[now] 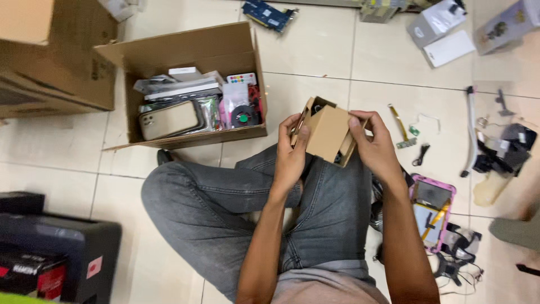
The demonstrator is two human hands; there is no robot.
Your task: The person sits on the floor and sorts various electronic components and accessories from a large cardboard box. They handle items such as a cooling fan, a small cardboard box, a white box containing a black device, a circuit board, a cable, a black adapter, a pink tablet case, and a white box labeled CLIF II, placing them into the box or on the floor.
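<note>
I sit cross-legged on a tiled floor in grey jeans. Both hands hold a small brown cardboard box (pixel 327 132) above my lap. Its flaps at the far end stand open and something dark shows inside at the lower right corner. My left hand (pixel 291 153) grips the box's left side with the thumb along its edge. My right hand (pixel 373 147) holds the right side, fingers curled over the top corner.
An open cardboard carton (pixel 194 55) with phones, a small fan and packets lies ahead left. Bigger cartons (pixel 50 56) sit far left, a black case (pixel 56 253) near left. A pink-cased tablet (pixel 432 209), cables, small parts and white boxes (pixel 444 34) lie to the right.
</note>
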